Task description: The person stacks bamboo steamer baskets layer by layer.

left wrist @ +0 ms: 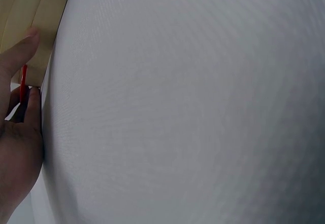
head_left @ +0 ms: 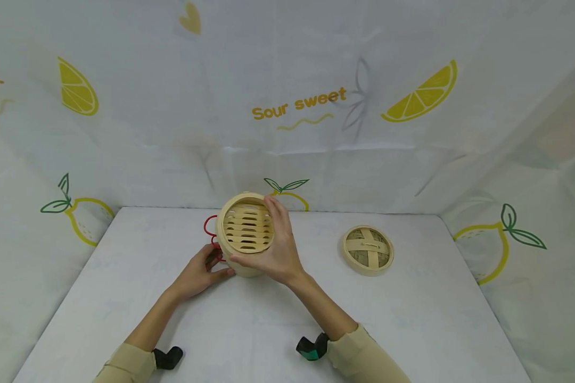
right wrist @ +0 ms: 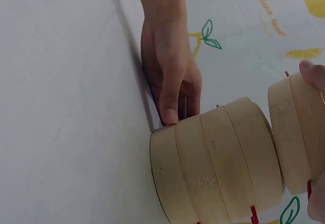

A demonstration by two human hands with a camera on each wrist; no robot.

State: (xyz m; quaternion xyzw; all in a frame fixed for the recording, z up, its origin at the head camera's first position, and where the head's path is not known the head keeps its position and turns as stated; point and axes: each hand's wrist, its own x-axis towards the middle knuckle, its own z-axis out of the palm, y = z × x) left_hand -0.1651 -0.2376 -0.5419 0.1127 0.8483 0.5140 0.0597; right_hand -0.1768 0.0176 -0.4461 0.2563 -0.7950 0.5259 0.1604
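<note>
A small bamboo steamer basket (head_left: 249,229), slatted inside, tops a stack in the head view. My right hand (head_left: 281,249) grips it by its sides, thumb low and fingers at the upper rim. In the right wrist view this upper basket (right wrist: 292,127) tilts against the steamer baskets below (right wrist: 218,168), with a gap opening at one side. My left hand (head_left: 196,274) holds the lowest part of the stack near the table. Its thumb presses the bamboo wall (left wrist: 43,26), and its fingers are partly hidden behind a red handle (left wrist: 23,79). More red handles (head_left: 204,226) stick out left.
A round bamboo lid (head_left: 364,246) with crossed strips lies on the white table (head_left: 421,308) to the right of the stack. Behind the table hangs a white cloth (head_left: 278,58) printed with lemons. Black wrist pieces (head_left: 169,358) sit by both sleeves.
</note>
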